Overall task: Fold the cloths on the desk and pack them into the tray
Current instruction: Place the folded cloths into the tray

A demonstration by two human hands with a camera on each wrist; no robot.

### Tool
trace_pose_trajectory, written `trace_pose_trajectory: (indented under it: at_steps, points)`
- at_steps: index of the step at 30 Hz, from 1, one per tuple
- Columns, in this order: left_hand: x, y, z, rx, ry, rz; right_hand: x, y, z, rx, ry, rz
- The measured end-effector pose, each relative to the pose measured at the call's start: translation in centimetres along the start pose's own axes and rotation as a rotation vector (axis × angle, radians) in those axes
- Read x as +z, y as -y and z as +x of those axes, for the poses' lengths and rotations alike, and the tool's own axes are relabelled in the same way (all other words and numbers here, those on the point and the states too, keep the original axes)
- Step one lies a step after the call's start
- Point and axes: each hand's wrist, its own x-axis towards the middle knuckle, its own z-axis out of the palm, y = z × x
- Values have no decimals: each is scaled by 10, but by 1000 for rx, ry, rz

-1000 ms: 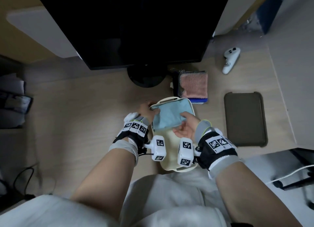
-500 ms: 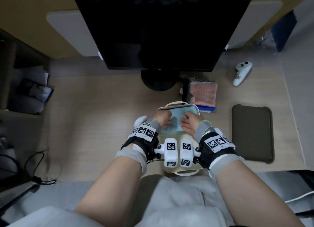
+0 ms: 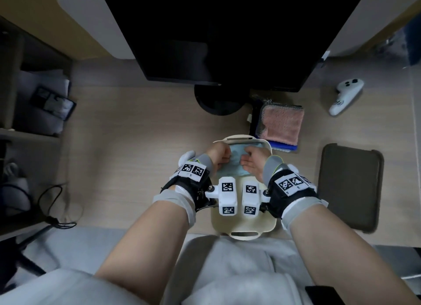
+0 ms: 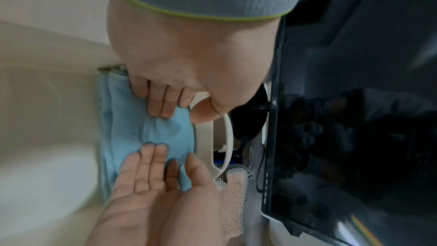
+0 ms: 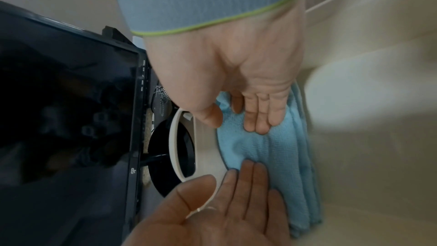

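Note:
A folded light-blue cloth point(image 3: 232, 168) lies in the far end of the cream tray point(image 3: 245, 233), against its far wall. My left hand point(image 3: 218, 155) presses on the cloth's left part and my right hand point(image 3: 252, 162) on its right part. The left wrist view shows the left hand point(image 4: 170, 108) and right hand point(image 4: 172, 156) with fingers laid on the cloth point(image 4: 146, 130) beside the tray handle point(image 4: 208, 134). In the right wrist view the right hand point(image 5: 234, 122) and left hand point(image 5: 224, 175) rest on the cloth point(image 5: 272, 149). A folded pink cloth point(image 3: 282, 124) sits on the desk behind the tray.
A black monitor point(image 3: 227, 31) on a round stand point(image 3: 216, 99) looms just beyond the tray. A white controller point(image 3: 346, 95) lies at the far right, a dark pad point(image 3: 348, 186) right of the tray. Cables point(image 3: 57, 204) hang at the desk's left edge.
The blue cloth, held above the tray a second ago, has gone down into the tray's far end. Both hands came closer together and now press it flat.

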Motion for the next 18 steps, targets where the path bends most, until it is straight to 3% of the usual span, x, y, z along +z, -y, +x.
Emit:
trace_pose_trajectory:
  at_steps: [3,6,9,13,18]
  points:
    - [1,-4,-10,5,11,34,-8,9,-14,44,83,25]
    - [0,-17,-20,27,-13,72,-25,25,-26,-5,82,-64]
    - [3,-36,-28,92,-97,35,-47,48,-37,-98,-53,-211]
    - [23,-67,-35,291,-214,95,-83,73,-27,-194,-201,-190]
    - [57,-84,-20,429,-237,199,-109,74,11,-9,-349,-184]
